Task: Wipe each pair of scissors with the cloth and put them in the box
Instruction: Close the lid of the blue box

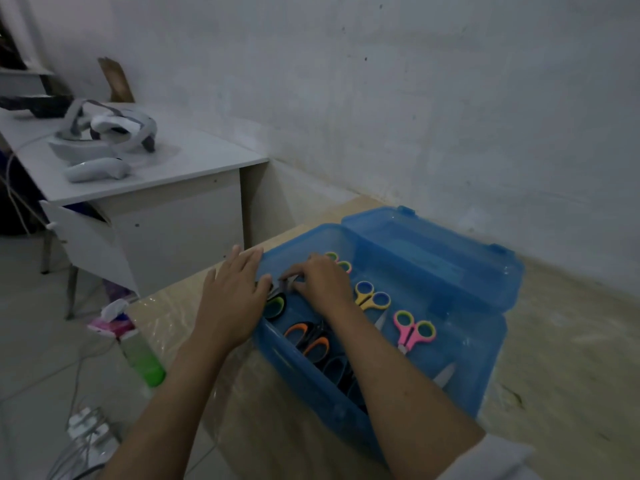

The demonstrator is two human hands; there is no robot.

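A translucent blue plastic box [485, 344] stands open on the table, its lid [433, 258] folded back. Inside lie several pairs of scissors: yellow with blue rings [372, 296], pink with green rings [414, 330], black with orange handles [310, 339], and black with green handles [276, 305]. My right hand [320, 282] is inside the box, fingers curled on the blades of the green-handled pair. My left hand [233, 296] rests flat with straight fingers on the box's left rim. No cloth is visible.
The box sits on a tan table [561, 341] covered in clear film. A tissue pack [112, 322] and a green-capped bottle [145, 362] lie at its left edge. A white desk [145, 168] with a headset and controller stands beyond. A power strip [86, 431] lies on the floor.
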